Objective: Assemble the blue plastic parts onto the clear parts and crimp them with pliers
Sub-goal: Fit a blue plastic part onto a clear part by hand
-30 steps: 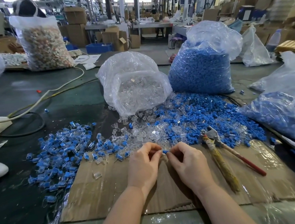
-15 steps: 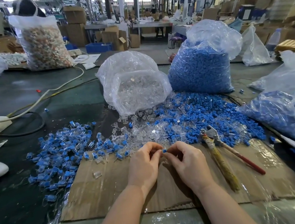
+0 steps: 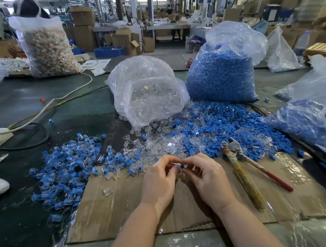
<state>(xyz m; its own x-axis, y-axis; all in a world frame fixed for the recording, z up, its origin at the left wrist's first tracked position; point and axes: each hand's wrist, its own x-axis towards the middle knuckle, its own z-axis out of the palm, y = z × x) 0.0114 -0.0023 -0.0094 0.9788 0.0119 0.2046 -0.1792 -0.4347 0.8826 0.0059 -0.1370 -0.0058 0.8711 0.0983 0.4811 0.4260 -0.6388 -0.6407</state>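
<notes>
The fingertips of both hands are meeting over the far edge of the cardboard sheet (image 3: 115, 214). The right hand (image 3: 207, 179) is pinching a small blue part (image 3: 182, 167) between thumb and curled forefinger, its round end facing the camera. The left hand (image 3: 159, 181) is curling its fingers around a clear part (image 3: 174, 164), only a sliver of which is showing, and that part is touching the blue one at the blue part's 9 o'clock side.

At 3 o'clock from the hands, the pliers (image 3: 241, 163) are lying on the cardboard, jaws pointing toward 11 o'clock and handles trailing toward 5 o'clock. At 12 o'clock, loose clear pieces (image 3: 160, 142) are spilling from a clear bag (image 3: 146, 88). At 1 o'clock, loose blue pieces (image 3: 219, 125) are spreading in front of a bag of blue pieces (image 3: 221, 76). At 9 o'clock, a scatter of joined blue-and-clear pieces (image 3: 65, 167) is lying across the dark table (image 3: 16, 217). At 3 o'clock, further out, another bag (image 3: 315, 110) is holding more blue pieces.
</notes>
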